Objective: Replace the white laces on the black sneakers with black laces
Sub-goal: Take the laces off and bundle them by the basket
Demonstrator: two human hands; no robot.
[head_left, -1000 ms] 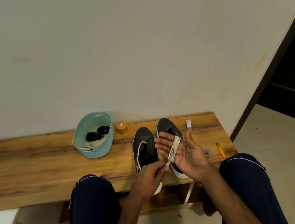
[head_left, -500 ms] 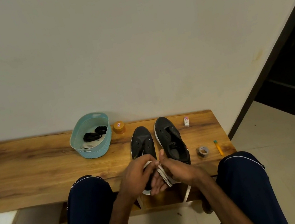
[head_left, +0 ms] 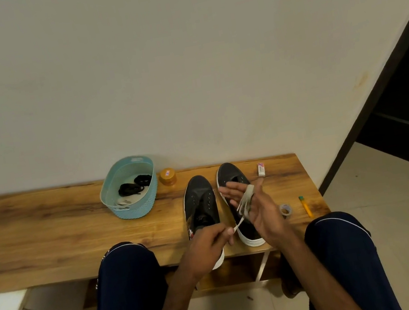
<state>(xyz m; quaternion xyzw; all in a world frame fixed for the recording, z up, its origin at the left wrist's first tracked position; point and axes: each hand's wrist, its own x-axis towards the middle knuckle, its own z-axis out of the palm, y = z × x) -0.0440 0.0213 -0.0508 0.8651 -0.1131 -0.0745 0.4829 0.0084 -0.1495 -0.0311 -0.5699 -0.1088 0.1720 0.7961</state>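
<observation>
Pinching white lace end, left hand; right hand splayed flat, lace wound round

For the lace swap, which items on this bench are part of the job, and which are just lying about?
Part of the job:
white lace, wound round the right hand, its end pinched by the left hand
left sneaker
right sneaker
black laces in the blue basket

Lying about:
orange jar
eraser
tape roll
yellow pen or pencil
</observation>
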